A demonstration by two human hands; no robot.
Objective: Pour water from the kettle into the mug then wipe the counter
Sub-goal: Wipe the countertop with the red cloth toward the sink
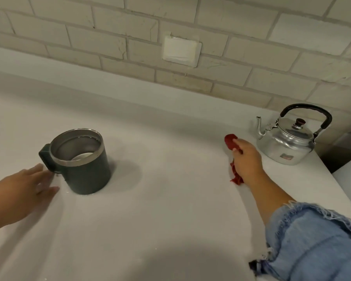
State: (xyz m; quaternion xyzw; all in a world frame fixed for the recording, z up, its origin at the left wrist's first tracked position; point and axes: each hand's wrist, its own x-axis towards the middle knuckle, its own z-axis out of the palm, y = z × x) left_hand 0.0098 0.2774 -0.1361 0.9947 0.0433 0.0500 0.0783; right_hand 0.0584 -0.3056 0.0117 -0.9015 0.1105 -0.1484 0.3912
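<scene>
A dark mug (83,169) with a steel rim stands upright on the white counter (160,199) at the left, with water inside. My left hand (26,191) lies just left of its handle, fingers apart and nearly touching it. A silver kettle (288,142) with a black handle sits at the far right, spout pointing left. My right hand (247,157) is closed on a red cloth (231,141) pressed to the counter just left of the kettle; a frayed end of the cloth sticks out below the wrist.
A tiled wall with a white cover plate (180,50) runs along the back of the counter. The counter's right edge drops off just beyond the kettle. A few small water drops lie near the mug's base.
</scene>
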